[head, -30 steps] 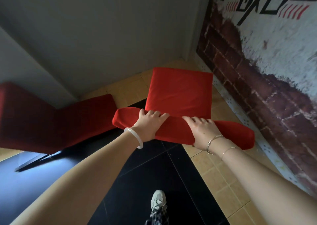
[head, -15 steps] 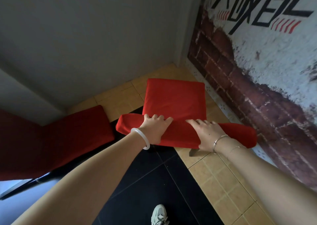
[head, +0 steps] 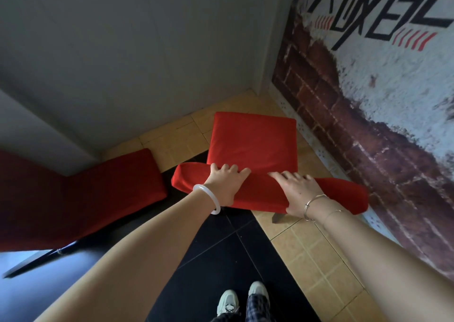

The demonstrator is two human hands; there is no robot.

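The red chair (head: pixel 253 145) stands in the tiled corner. The left grip (head: pixel 226 185) and right grip (head: pixel 298 191) both clasp its backrest (head: pixel 344 196), and the left fingertips curl out of sight behind it. The chair's legs are mostly hidden. Another red chair (head: pixel 86 189) is cut off at the left.

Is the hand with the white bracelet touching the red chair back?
Touching. The head view shows the left hand lying on the red chair back, its fingers curled over the far edge, with no gap between them.

red chair (head: pixel 253 145) — legs mostly hidden | second chair (head: pixel 73 194) — cut by left edge | lettering (head: pixel 342 30) cut at top
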